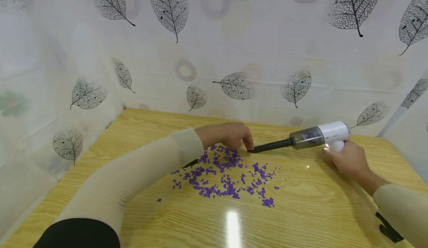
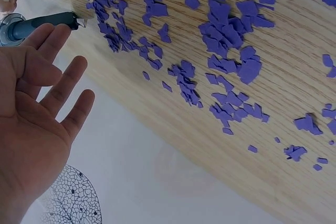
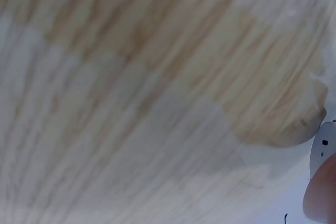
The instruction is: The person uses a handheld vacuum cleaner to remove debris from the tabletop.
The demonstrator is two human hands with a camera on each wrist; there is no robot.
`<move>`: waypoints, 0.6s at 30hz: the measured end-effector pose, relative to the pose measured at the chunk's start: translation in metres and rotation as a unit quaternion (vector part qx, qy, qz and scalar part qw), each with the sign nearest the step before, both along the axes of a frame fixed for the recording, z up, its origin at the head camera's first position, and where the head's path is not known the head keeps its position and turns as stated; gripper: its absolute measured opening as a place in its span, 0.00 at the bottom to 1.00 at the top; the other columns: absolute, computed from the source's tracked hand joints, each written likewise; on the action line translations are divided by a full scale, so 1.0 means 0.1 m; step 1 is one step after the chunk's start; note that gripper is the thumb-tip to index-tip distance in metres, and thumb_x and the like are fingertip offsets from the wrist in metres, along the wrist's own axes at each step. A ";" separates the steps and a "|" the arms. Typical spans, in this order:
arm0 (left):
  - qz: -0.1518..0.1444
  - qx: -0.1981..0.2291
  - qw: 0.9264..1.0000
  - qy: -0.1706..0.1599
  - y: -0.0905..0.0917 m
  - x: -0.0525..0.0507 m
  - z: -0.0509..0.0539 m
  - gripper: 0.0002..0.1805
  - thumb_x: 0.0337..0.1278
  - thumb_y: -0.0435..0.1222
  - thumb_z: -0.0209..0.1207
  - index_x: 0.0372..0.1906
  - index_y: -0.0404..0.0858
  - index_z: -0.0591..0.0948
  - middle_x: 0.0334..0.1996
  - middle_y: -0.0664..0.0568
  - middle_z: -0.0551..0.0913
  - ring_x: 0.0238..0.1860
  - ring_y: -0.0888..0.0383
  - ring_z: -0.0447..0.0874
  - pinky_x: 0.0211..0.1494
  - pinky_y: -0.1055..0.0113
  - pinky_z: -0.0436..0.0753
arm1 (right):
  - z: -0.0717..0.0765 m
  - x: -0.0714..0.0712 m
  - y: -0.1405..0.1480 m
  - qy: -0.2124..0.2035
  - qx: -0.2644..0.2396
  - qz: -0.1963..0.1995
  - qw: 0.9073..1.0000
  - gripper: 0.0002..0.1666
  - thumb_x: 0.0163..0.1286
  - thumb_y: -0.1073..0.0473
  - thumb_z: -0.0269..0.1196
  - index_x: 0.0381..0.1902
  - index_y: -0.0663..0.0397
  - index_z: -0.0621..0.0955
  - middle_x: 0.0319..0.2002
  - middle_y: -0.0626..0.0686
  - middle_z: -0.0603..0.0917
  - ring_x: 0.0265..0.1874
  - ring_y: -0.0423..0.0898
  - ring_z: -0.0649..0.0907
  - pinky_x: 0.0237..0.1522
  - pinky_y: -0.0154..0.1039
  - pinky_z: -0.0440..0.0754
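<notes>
Remotely, I see the right hand (image 1: 349, 160) grasping a handheld vacuum (image 1: 307, 138); a brush from the uncurled, released left hand (image 1: 230, 135) could scatter purple scraps (image 1: 230, 191) toward the far edge of the desk (image 1: 157, 120).

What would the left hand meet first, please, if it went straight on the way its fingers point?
Probably the slim black plastic nozzle of the white cylindrical handheld vacuum; the left hand appears right at the nozzle's tip, though depth is unclear.
</notes>
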State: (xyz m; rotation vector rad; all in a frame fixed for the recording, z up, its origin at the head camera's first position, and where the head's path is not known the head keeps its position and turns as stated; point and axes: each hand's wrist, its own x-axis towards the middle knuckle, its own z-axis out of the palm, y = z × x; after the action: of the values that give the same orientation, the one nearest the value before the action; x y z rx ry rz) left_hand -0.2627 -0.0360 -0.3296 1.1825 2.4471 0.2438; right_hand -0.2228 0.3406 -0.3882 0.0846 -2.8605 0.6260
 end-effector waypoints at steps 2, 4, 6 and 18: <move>-0.004 0.000 1.000 0.004 -0.01 -0.01 0.00 0.32 0.52 0.16 0.47 0.56 0.44 0.85 0.52 0.57 0.87 0.57 0.60 0.83 0.65 0.70 0.75 | 0.00 0.00 -0.01 0.002 -0.002 0.000 1.000 0.23 0.61 0.50 0.65 0.31 0.68 0.73 0.22 0.60 0.78 0.21 0.50 0.74 0.21 0.40 0.68; -0.005 0.002 1.000 0.003 -0.01 -0.01 -0.01 0.32 0.51 0.16 0.47 0.56 0.44 0.85 0.52 0.57 0.87 0.57 0.60 0.83 0.65 0.70 0.75 | 0.00 -0.01 -0.02 0.002 -0.003 -0.002 1.000 0.23 0.61 0.50 0.65 0.32 0.69 0.74 0.23 0.60 0.78 0.22 0.50 0.75 0.21 0.40 0.69; -0.005 0.002 1.000 0.002 -0.02 -0.02 -0.01 0.32 0.51 0.16 0.47 0.56 0.44 0.85 0.52 0.57 0.87 0.56 0.61 0.83 0.65 0.70 0.75 | 0.00 -0.01 -0.03 -0.001 -0.006 -0.002 1.000 0.23 0.61 0.50 0.65 0.33 0.69 0.74 0.23 0.60 0.79 0.22 0.50 0.75 0.22 0.40 0.69; 0.019 0.007 1.000 -0.012 -0.05 0.00 0.01 0.31 0.52 0.16 0.47 0.55 0.43 0.85 0.51 0.56 0.87 0.57 0.60 0.83 0.64 0.69 0.76 | -0.02 -0.04 -0.06 0.007 -0.005 0.006 1.000 0.23 0.61 0.51 0.65 0.31 0.68 0.73 0.22 0.60 0.78 0.22 0.51 0.74 0.21 0.40 0.69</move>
State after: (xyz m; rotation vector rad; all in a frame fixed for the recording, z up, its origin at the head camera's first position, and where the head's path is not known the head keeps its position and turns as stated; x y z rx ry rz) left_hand -0.2623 -0.0413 -0.3290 1.1336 2.4527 0.2846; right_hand -0.2269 0.3344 -0.3907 0.1036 -2.8444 0.6405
